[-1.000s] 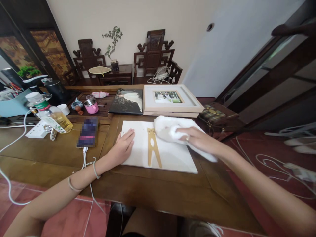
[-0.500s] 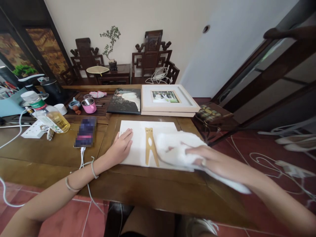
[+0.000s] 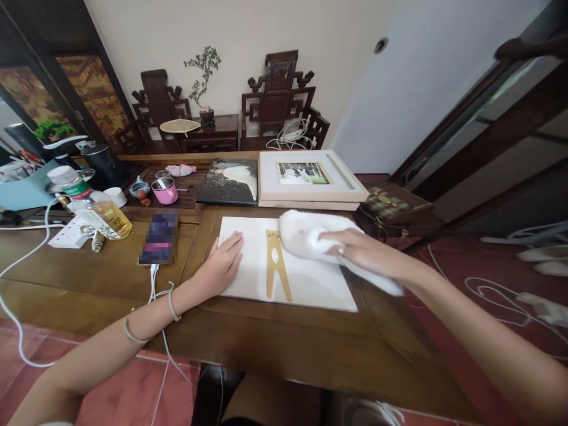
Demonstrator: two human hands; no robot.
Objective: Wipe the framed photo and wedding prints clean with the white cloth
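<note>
A flat white panel (image 3: 319, 290) lies on the wooden table. On its middle is a golden two-legged piece (image 3: 277, 269) with an oval hole and small dots at its top end; whether it is fixed there I cannot tell. My left hand (image 3: 226, 263) rests flat on the panel's left edge, fingers stretched out together. In my right hand (image 3: 350, 245) is a bunched white towel (image 3: 302, 228), pressed over the panel's upper right part. The towel hides that corner, and its loose end hangs to the right past the panel.
Behind the panel lie a dark photo panel (image 3: 228, 183) and pale framed pictures (image 3: 310, 198). Leftward are a phone (image 3: 157, 236) on a cable, a bottle (image 3: 104, 207), a power strip (image 3: 71, 232) and a pink cup (image 3: 165, 191). A checked bag (image 3: 379, 201) sits at the right.
My right hand has moved the towel away from me, from the panel's right middle to its upper right, uncovering the lower right corner. My left hand stays in place on the panel.
</note>
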